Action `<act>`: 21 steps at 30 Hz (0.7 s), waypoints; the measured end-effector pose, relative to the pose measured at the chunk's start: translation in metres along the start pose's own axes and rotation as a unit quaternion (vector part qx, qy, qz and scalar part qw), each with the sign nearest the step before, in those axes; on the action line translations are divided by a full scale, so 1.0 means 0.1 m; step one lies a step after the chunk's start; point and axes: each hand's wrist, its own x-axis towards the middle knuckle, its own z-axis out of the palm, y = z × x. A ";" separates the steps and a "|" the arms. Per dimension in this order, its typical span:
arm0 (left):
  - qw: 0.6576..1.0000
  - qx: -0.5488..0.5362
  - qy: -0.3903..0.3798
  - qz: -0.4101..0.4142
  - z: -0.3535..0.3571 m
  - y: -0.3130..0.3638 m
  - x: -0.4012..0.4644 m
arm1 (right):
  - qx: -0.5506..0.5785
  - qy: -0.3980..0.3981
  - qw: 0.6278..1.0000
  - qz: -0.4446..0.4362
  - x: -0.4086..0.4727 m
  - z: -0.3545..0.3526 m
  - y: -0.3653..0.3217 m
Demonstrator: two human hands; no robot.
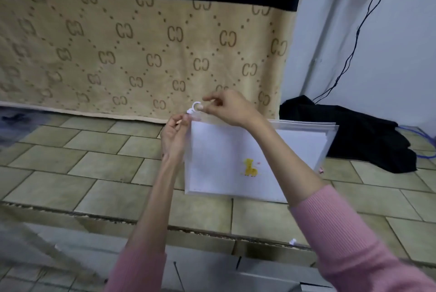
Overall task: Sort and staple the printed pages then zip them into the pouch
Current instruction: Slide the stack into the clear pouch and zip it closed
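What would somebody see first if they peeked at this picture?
First, the clear pouch held up mid-picture, with white pages and a little yellow giraffe on it. The right hand pinches the white ring pull at its top left corner, and the left hand holds that corner. Behind hangs a big tan patterned blanket.

My clear pouch [247,162], with its little yellow giraffe print, hangs upright in the air above the tiled floor, white pages [299,143] inside, zipper ring pull [194,106] at its top-left corner.
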 end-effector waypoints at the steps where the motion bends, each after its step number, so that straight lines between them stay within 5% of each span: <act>1: 1.000 -0.010 -0.001 -0.008 0.01 0.00 0.01 | 0.005 0.004 1.000 -0.010 0.07 0.06 -0.05; 9: 0.990 -0.121 0.009 -0.067 0.05 -0.04 0.01 | -0.088 0.007 0.996 0.007 0.19 0.21 -0.04; 21: 0.987 -0.112 0.089 -0.076 0.05 -0.03 0.17 | -0.166 0.016 0.983 0.076 -0.50 -0.67 0.76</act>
